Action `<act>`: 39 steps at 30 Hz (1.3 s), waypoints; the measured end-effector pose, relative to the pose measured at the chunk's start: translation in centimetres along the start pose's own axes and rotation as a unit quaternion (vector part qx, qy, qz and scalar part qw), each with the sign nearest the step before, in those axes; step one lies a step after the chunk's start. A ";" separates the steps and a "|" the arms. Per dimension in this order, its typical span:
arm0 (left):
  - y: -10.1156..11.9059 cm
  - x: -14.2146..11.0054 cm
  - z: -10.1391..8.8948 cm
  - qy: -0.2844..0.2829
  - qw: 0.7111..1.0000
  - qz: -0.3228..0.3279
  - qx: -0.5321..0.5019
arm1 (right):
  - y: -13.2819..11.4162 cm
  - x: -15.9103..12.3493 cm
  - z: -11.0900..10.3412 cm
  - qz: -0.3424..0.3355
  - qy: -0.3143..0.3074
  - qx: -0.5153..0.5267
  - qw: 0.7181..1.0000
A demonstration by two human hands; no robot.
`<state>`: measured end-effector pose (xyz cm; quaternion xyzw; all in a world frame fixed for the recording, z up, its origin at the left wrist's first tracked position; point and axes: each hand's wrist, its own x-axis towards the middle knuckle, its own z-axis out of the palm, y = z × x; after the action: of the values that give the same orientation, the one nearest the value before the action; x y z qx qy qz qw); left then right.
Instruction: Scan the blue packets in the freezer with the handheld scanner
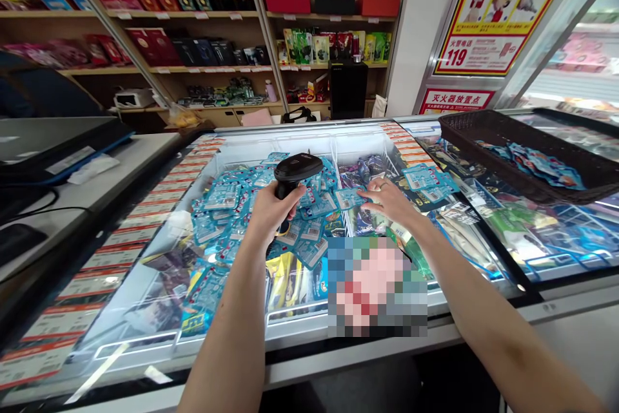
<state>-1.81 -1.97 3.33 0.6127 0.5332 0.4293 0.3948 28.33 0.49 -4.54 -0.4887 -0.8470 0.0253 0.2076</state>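
Observation:
My left hand is wrapped round the handle of a black barcode scanner, its head pointing right. The fingers of my right hand pinch the edge of a small blue printed packet, just right of the scanner. Below both hands, many similar blue packets lie scattered over the glass top of a chest freezer. Beyond my right hand, a few more blue packets overlap in a small group on the glass.
A dark woven basket holding blue packets stands at the right. Orange-and-white price labels line the glass. A counter with black equipment is at the left. Shelves of boxes and bottles stand behind. A blurred patch hides part of the near glass.

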 end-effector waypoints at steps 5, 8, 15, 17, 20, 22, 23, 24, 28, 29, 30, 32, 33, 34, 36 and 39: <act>0.7 -0.2 0.1 -0.005 1.000 -0.014 -0.011 | 1.2 -0.5 0.2 0.047 0.041 -0.012 0.998; 0.6 -0.1 0.1 -0.005 1.000 -0.020 -0.001 | 0.3 -0.3 0.8 0.108 0.077 -0.029 0.991; 0.2 0.0 0.1 -0.015 0.999 -0.007 0.031 | -0.4 0.5 1.2 0.214 0.104 0.047 0.970; 0.3 -0.1 0.1 -0.031 0.999 -0.009 0.043 | 0.5 0.4 1.0 0.248 0.134 0.127 0.951; 0.6 -0.4 0.2 -0.064 0.996 0.003 0.056 | 1.5 0.2 1.0 0.278 0.177 0.250 0.910; 0.7 -0.6 0.2 -0.083 0.995 0.012 0.060 | 1.8 0.1 1.1 0.279 0.187 0.313 0.888; 0.8 -0.7 0.3 -0.090 0.994 0.014 0.062 | 1.8 0.1 1.2 0.278 0.190 0.335 0.880; 0.8 -0.8 0.3 -0.096 0.993 0.015 0.064 | 1.8 0.1 1.2 0.277 0.197 0.350 0.873; 0.7 -0.8 0.3 -0.115 0.990 0.013 0.076 | 2.0 0.2 1.4 0.260 0.254 0.394 0.844; 0.6 -0.8 0.3 -0.121 0.989 0.015 0.078 | 2.1 0.3 1.5 0.255 0.267 0.403 0.837; 0.6 -0.8 0.3 -0.128 0.988 0.016 0.081 | 2.3 0.3 1.5 0.253 0.277 0.411 0.831; 0.5 -0.8 0.4 -0.141 0.986 0.015 0.093 | 2.5 0.4 1.5 0.258 0.289 0.423 0.819; 0.6 -0.8 0.5 -0.146 0.984 0.013 0.102 | 2.5 0.5 1.5 0.264 0.293 0.425 0.815; 0.6 -0.8 0.7 -0.152 0.982 0.010 0.112 | 2.4 0.5 1.4 0.267 0.292 0.425 0.814; 0.9 -0.9 1.0 -0.163 0.978 0.004 0.126 | 2.1 0.5 1.2 0.269 0.286 0.422 0.817; 1.3 -1.1 1.5 -0.173 0.975 0.007 0.137 | 1.6 0.5 1.0 0.267 0.276 0.416 0.825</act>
<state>-0.07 -3.22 3.93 0.7295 0.5067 0.2425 0.3903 29.07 1.84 -5.65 -0.5494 -0.5004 0.2937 0.6013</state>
